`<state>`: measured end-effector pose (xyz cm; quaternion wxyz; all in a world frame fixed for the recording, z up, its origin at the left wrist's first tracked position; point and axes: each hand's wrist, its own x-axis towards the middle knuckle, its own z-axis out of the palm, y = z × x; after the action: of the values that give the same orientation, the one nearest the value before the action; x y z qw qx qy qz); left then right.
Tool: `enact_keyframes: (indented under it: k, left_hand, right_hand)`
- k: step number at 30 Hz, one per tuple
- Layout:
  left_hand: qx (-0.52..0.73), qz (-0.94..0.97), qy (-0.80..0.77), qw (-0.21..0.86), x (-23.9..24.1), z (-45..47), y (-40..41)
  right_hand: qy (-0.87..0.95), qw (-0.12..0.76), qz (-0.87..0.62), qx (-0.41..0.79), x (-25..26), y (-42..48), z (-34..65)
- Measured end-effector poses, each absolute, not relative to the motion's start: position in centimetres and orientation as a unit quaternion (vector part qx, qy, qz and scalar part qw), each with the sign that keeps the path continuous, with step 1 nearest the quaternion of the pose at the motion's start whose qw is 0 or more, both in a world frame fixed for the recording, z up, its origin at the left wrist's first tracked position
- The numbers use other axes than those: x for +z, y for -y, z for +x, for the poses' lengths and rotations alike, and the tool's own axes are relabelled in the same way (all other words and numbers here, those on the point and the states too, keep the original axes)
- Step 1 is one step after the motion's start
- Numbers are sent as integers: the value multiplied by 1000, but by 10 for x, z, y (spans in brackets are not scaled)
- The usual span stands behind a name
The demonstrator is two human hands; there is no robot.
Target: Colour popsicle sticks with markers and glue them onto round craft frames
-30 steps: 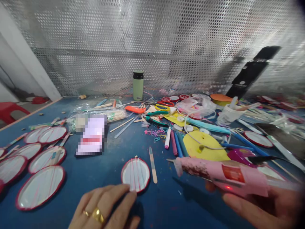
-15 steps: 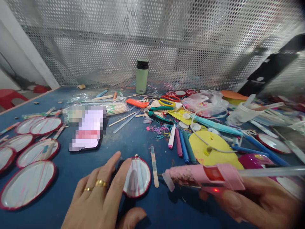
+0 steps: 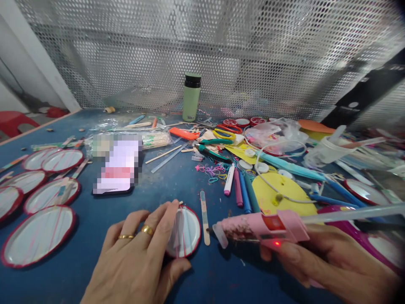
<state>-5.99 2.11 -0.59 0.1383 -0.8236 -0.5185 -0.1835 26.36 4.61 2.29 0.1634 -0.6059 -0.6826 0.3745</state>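
A round white lid (image 3: 189, 236) with a dark red rim and pinkish streaks lies on the blue table in front of me. My left hand (image 3: 139, 249), with two gold rings, grips its left side, fingers at the far edge and thumb at the near edge. Part of the lid is hidden under those fingers. My right hand (image 3: 316, 257) is closed around a pink hot glue gun (image 3: 256, 226) with a red light on and a clear glue stick in its back. The gun's dark nozzle points left, close by a flat wooden craft stick (image 3: 204, 217) lying right of the lid.
Several similar lids (image 3: 39, 236) lie at the left, near a phone (image 3: 118, 166). Markers (image 3: 238, 185), pliers (image 3: 215, 152), a yellow disc (image 3: 278, 192) and a plastic cup (image 3: 332, 147) crowd the right. A green flask (image 3: 191, 97) stands before the perforated metal panel (image 3: 142, 55).
My left fingers have drawn together and moved right onto the lid's far edge. The glue gun has shifted slightly left with my right hand. The view has tilted a little.
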Motion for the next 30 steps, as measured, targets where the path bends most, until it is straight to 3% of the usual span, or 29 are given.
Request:
enact_keyframes:
  k: [6, 30]
  left_hand:
    - [-160, -816, 547, 95, -9, -61, -17]
    - [-151, -812, 556, 88, -10, -63, -17]
  right_hand:
    - [682, 181, -612, 358, 21, -47, 261]
    - [684, 154, -629, 335, 20, -45, 265]
